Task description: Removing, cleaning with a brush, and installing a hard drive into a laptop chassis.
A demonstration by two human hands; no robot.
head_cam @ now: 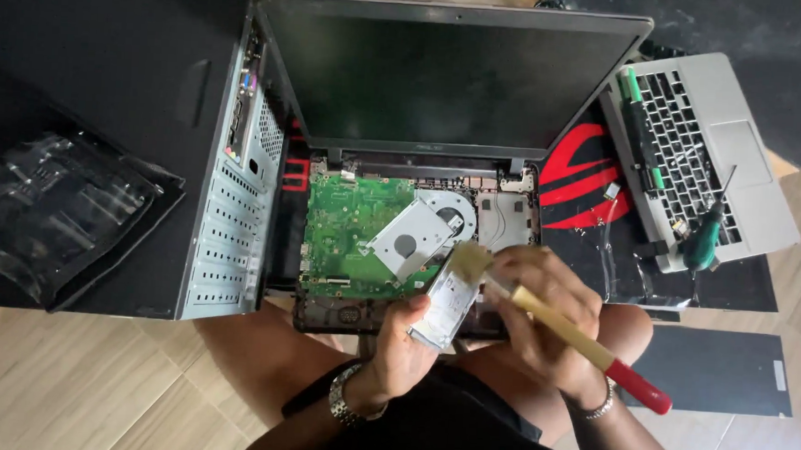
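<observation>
- One opened laptop (422, 162) lies in front of the seated person, screen dark and tilted back, its keyboard deck removed so that one green circuit board (350, 227) and one round fan (451, 214) show.
- One silver drive bracket (409, 239) rests at a slant on the board.
- The left hand (408, 340) is closed around one small silver drive (446, 305), held just above the laptop's near edge, over the person's lap.
- The right hand (542, 305) grips one paintbrush (564, 329) (pale wooden shaft, red handle end), bristles touching the drive's upper end.
- Each wrist carries one metal band: a watch (346, 397) on the left, a bracelet (599, 407) on the right.
- One desktop computer case (131, 138) lies on its side to the left, with one clear plastic bag (50, 207) on top of it.
- One silver keyboard deck (706, 150) lies to the right, bearing one green-handled screwdriver (706, 236) and some small green parts that I cannot identify.
- One black mat with a red emblem (577, 175) lies beneath the laptop and deck; one flat black panel (717, 369) sits beside the person's knee.
- Everything rests on a floor (63, 381) of pale wood-look tiles; little else of the room shows.
</observation>
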